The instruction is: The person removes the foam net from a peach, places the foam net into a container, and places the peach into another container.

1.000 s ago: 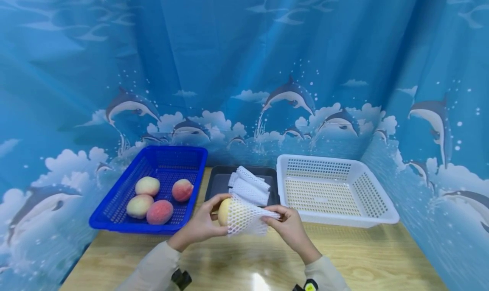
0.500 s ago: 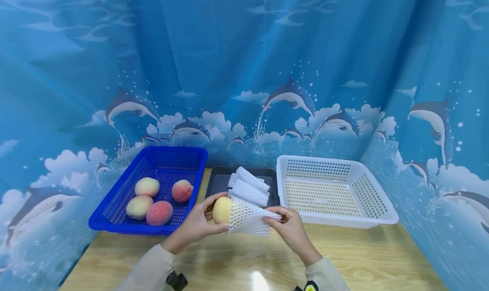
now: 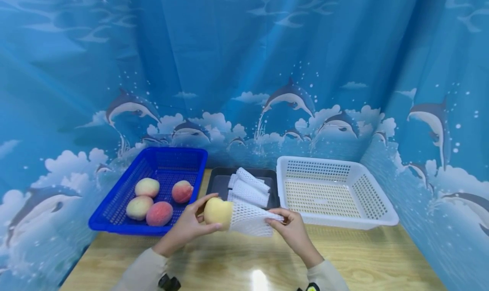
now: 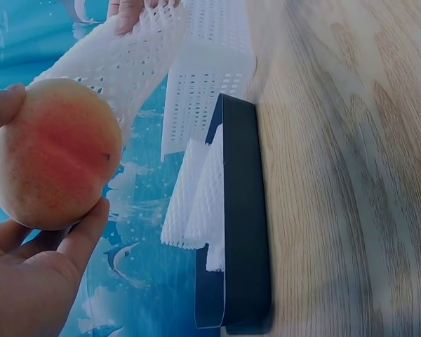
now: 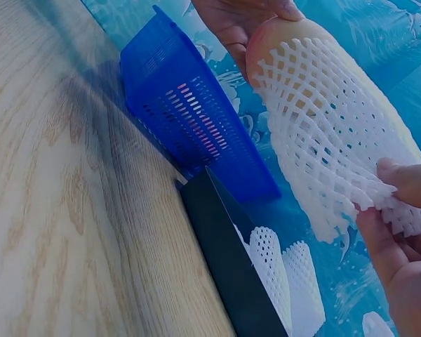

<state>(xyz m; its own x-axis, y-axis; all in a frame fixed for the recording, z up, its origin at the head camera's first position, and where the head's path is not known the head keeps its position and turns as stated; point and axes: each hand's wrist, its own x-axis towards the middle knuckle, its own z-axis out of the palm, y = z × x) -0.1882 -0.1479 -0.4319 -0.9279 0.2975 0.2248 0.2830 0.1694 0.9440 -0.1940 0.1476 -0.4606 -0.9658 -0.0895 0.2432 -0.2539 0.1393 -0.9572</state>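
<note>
My left hand (image 3: 191, 222) grips a yellow peach (image 3: 217, 212) from its left side, thumb in front. In the left wrist view the same peach (image 4: 56, 154) shows a red blush. A white foam net sleeve (image 3: 250, 219) reaches from the peach's right side to my right hand (image 3: 291, 231), which pinches its far end between thumb and fingers. The right wrist view shows the sleeve's open mouth (image 5: 295, 67) lying over part of the peach. Both hands are held above the table's front part.
A blue basket (image 3: 114, 193) with several peaches stands at the left. Behind the hands, a dark tray (image 3: 219, 183) bears more folded foam net sleeves (image 3: 250, 187). A white basket (image 3: 378, 197) stands at the right on the wooden table (image 3: 229, 261). A dolphin-print curtain (image 3: 244, 70) surrounds the table.
My left hand has moved left with the peach, and more of the peach shows outside the foam net sleeve. The right hand has stayed nearly in place, still pinching the sleeve's end.
</note>
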